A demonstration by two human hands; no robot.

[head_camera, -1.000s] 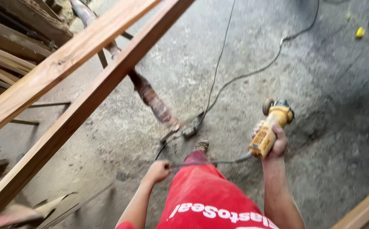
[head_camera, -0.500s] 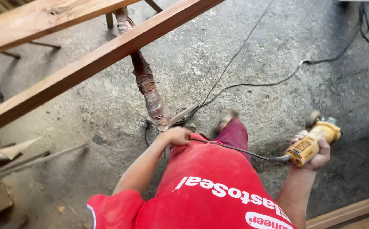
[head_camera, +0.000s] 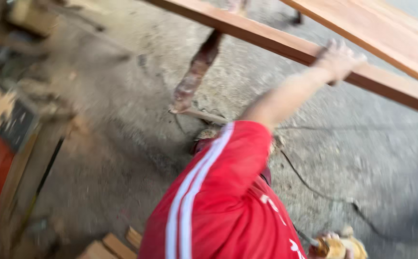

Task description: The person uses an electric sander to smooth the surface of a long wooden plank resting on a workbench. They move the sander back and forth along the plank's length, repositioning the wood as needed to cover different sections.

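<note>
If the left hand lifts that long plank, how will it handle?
The plank looks stiff, not floppy: it runs straight across the view. Being so long, it would likely swing or tip if lifted only where the left hand rests. Its smooth face may slip.

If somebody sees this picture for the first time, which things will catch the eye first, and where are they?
First comes the person's red shirt with white stripes, filling the lower middle. Next, the left hand at upper right, reaching up and resting on a long wooden beam that slants across the top. At the bottom edge, the right hand holds a yellow power tool, its cable trailing over the grey concrete floor.
</note>
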